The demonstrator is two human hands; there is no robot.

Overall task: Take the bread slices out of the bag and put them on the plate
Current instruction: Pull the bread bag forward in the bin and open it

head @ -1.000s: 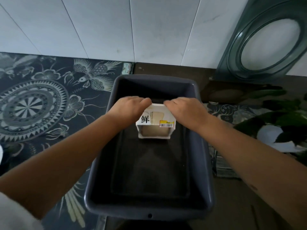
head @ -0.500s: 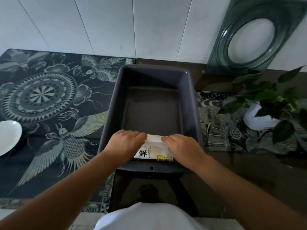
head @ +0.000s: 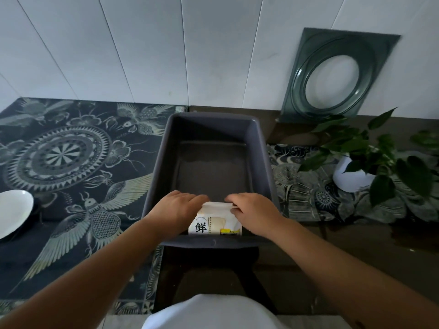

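White panelled wall behind; patterned dark cloth (head: 71, 162) on table. Grey tub (head: 152, 186) centre; bread bag (head: 215, 222) at its near end, left hand (head: 177, 207) and right hand (head: 255, 212) gripping top. White plate (head: 13, 212) far left.

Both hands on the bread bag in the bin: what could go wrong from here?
1. The white printed bread bag sits against the near wall of the dark grey plastic bin; lifting may snag the rim.
2. The white plate lies far left, half out of view: a long carry.
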